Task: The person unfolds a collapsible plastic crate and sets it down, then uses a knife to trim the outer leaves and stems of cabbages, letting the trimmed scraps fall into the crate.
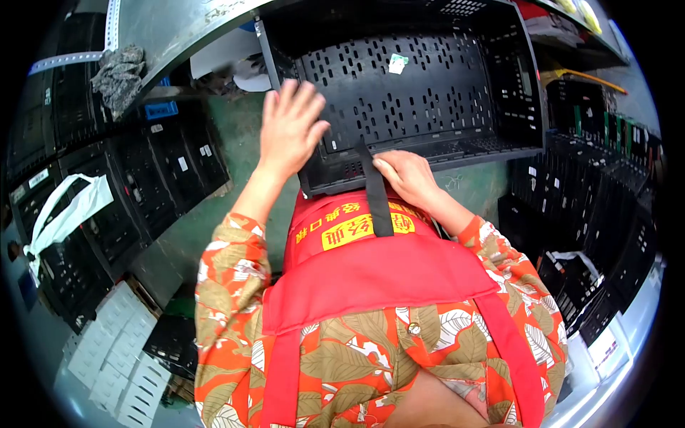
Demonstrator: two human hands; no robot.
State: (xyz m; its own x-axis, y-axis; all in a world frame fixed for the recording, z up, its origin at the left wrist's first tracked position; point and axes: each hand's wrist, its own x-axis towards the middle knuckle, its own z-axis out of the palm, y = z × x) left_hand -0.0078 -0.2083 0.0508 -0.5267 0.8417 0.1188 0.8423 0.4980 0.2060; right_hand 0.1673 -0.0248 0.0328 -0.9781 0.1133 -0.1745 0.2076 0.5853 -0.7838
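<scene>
A black plastic crate (407,93) with a slotted floor stands in front of me, its near wall close to my red apron (378,282). My left hand (289,128) is over the crate's left near corner, fingers spread, holding nothing. At the near rim, my right hand (408,175) is closed at a black strap (378,200), its thumb side against it; the other fingers are partly hidden. The strap runs from the rim down over the apron. Inside the crate, a small white and green scrap (397,63) lies on the floor.
Stacked black crates line the left (128,178) and right (578,192) sides. A metal table edge (178,43) is at upper left, with a grey rag (118,78) on it. A white bag (71,207) hangs on the left crates. White crates (114,349) stand at lower left.
</scene>
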